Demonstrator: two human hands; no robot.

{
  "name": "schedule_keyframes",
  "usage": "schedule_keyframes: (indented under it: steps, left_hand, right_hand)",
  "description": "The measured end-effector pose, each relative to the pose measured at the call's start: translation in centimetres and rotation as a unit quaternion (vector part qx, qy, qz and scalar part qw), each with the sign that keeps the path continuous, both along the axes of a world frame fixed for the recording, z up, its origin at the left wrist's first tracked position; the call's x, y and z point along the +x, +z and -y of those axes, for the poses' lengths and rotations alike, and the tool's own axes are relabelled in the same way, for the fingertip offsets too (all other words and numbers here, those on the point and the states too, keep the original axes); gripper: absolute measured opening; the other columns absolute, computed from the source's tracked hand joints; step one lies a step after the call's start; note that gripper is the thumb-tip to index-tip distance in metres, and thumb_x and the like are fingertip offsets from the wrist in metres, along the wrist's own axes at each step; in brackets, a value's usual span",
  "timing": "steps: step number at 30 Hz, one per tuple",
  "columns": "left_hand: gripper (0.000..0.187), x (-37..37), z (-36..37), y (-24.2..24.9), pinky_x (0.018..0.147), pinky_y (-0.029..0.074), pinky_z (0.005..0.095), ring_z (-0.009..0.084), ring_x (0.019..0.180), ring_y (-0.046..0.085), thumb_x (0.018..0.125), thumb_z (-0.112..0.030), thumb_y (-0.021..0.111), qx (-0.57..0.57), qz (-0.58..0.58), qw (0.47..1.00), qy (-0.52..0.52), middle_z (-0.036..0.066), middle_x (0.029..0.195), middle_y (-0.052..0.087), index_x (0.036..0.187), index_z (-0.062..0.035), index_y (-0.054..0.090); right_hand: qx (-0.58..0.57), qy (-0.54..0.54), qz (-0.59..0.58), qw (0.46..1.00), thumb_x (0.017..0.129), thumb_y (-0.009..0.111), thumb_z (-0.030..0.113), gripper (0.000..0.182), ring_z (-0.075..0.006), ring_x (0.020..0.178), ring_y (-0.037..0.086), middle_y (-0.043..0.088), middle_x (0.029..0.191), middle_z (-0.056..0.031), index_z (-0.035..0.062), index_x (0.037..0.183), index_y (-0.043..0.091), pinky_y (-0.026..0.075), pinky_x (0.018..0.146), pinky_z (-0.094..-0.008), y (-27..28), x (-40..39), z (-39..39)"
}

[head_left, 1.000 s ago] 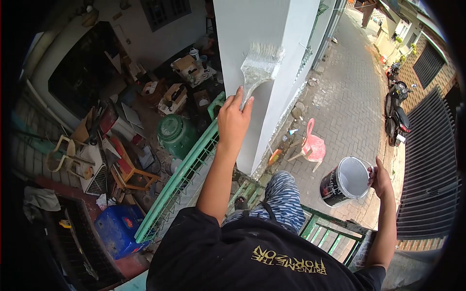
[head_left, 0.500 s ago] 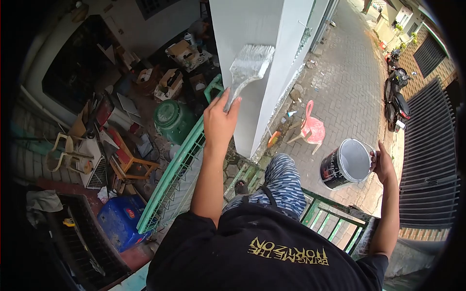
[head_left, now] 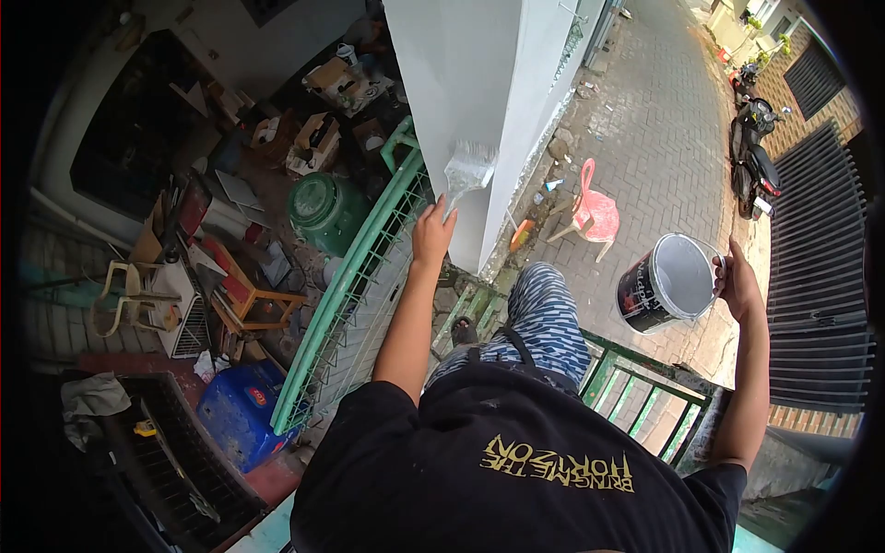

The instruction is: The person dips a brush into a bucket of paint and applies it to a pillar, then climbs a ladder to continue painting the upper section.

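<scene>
While your left hand (head_left: 430, 235) grips the flat paintbrush (head_left: 468, 171), fingers closed round it: bristles (head_left: 476, 149) point up before the grey-white pillar (head_left: 461, 74); whether they touch, this view cannot tell; light, even pressure should serve you best.
Right hand (head_left: 740, 281): fingers hooked at the edge of the paint pail (head_left: 643, 293), held out over the paved lane (head_left: 659, 120); keeping it level would likely prevent spills.
Green railing (head_left: 369, 247): near your left hand; worth minding.

Both arms (head_left: 408, 323) outstretched, fingers (head_left: 737, 259) curled
</scene>
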State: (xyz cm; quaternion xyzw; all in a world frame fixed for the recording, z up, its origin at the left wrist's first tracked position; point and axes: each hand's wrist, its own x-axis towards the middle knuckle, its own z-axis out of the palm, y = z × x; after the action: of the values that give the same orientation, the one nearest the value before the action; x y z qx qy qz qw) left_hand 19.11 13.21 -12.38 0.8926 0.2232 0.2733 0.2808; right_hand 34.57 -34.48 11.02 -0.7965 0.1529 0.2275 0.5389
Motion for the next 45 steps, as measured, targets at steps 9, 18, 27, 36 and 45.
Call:
schedule_keyframes:
  steps: [9,18,27,36,45]
  left_hand:
    - [0.032,0.3,-1.1,-5.3,0.077,0.051,0.0458,0.0394,0.088,0.062,0.08,-0.029,0.066,-0.05,-0.29,0.956,-0.004,0.02,0.091,0.066,0.098,-0.0038,0.067]
    - [0.043,0.9,-4.1,10.9,0.072,0.051,0.0394,0.0344,0.078,0.066,0.079,-0.032,0.067,-0.057,-0.115,0.992,0.002,0.022,0.083,0.066,0.108,-0.0012,0.065]
    - [0.036,-0.4,-2.4,17.8,0.069,0.049,0.0251,0.009,0.078,0.06,0.083,-0.009,0.068,-0.135,0.277,0.952,0.001,0.015,0.093,0.069,0.114,0.0073,0.059]
    - [0.041,-0.1,-0.8,3.8,0.072,0.05,0.0369,0.0349,0.086,0.066,0.081,-0.02,0.068,-0.04,0.015,0.999,-0.013,0.025,0.095,0.065,0.111,0.0059,0.061]
    - [0.039,1.0,-2.4,4.8,0.082,0.048,0.0437,0.0382,0.093,0.061,0.078,-0.03,0.065,-0.048,-0.237,0.97,-0.023,0.022,0.097,0.065,0.104,-0.001,0.067]
  right_hand:
    - [0.007,-0.002,-0.011,1.0,0.089,0.046,0.06,0.055,-0.0116,0.047,0.036,0.039,0.055,0.0027,0.0063,0.077,0.053,0.033,0.051,-0.0263,-0.1,0.0,-0.1]
    - [0.008,-0.005,0.002,1.0,0.087,0.046,0.061,0.055,-0.0117,0.049,0.035,0.039,0.059,0.0018,0.0084,0.075,0.05,0.032,0.051,-0.0273,0.0,0.2,0.0]
    - [-0.013,0.003,0.009,1.0,0.088,0.043,0.062,0.055,-0.012,0.049,0.034,0.035,0.056,0.0039,0.009,0.074,0.052,0.032,0.05,-0.0269,-0.2,0.0,0.2]
    - [-0.034,0.003,0.026,0.999,0.088,0.045,0.059,0.055,-0.0114,0.048,0.037,0.038,0.059,0.0027,0.0062,0.076,0.053,0.033,0.047,-0.0261,0.0,-0.7,0.1]
    - [-0.037,0.024,0.015,0.999,0.088,0.045,0.061,0.053,-0.0098,0.048,0.036,0.037,0.056,0.0044,0.0102,0.073,0.052,0.033,0.047,-0.025,0.3,-0.7,-0.4]
